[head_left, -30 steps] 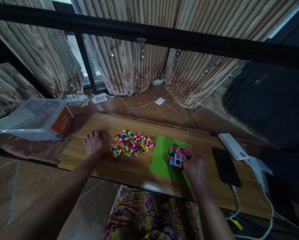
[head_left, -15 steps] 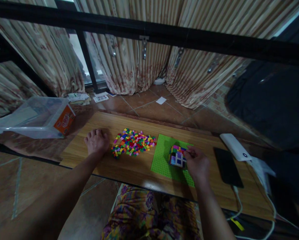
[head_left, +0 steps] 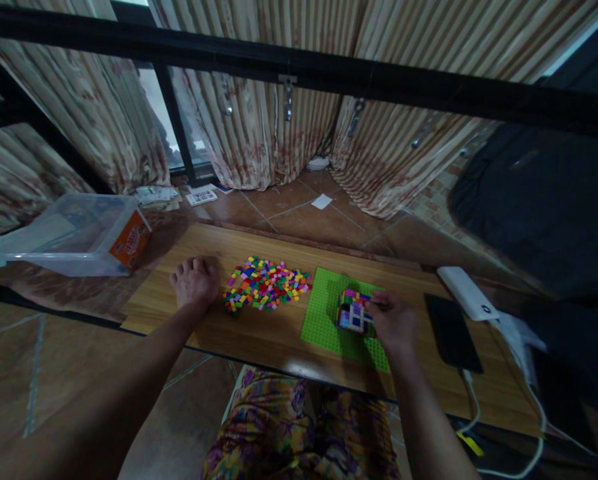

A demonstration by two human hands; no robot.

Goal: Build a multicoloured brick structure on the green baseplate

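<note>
My left hand [head_left: 194,283] lies palm down on the wooden table, left of a loose pile of small coloured toy bricks [head_left: 269,285]. Its fingers are slightly spread and hold nothing that I can see. A small block-shaped building of mixed coloured bricks [head_left: 353,316], with a white window-like frame on its near side, stands on the green studded baseplate [head_left: 319,325]. At the building's right upper edge, my right hand [head_left: 393,321] has its thumb and fingers pinched together. Whatever is between those fingertips is too small and hidden to make out.
Right of the baseplate lie a black phone [head_left: 453,332] with a white cable and a white power bank [head_left: 466,293]. A clear plastic box [head_left: 79,233] with an orange label sits left of the table [head_left: 259,340]. A dark metal bar [head_left: 319,60] crosses before the curtains.
Almost nothing differs. My right hand stays at the building's right edge with a very slight shift, and my left hand rests in the same place.
</note>
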